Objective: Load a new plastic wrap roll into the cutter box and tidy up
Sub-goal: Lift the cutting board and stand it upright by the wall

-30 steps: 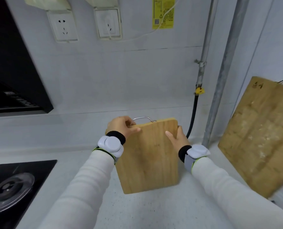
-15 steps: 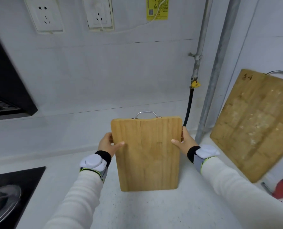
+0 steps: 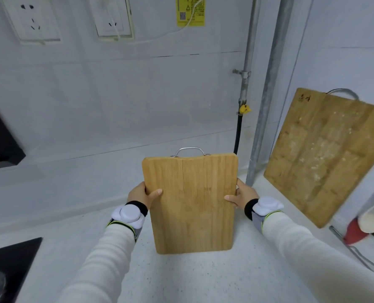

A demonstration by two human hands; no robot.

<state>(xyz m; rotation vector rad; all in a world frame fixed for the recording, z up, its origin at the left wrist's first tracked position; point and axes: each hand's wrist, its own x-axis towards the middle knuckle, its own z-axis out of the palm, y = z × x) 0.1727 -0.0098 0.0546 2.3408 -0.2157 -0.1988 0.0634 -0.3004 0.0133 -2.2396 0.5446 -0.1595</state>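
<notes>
A small bamboo cutting board (image 3: 192, 202) with a metal handle on top stands upright on the white counter (image 3: 203, 278), its lower edge resting on the surface. My left hand (image 3: 142, 193) grips its left edge and my right hand (image 3: 240, 194) grips its right edge, thumbs on the front face. No plastic wrap roll or cutter box is in view.
A larger worn cutting board (image 3: 325, 154) leans against the right wall. Two grey pipes (image 3: 266, 95) run down the corner beside a black hose with a yellow valve (image 3: 244, 109). A black stove (image 3: 9, 267) sits at lower left. Red and white items (image 3: 367, 224) lie at the right edge.
The small board has turned from tilted to upright and square. My left hand slid from its top corner down to the left edge. The view shifted left and down.
</notes>
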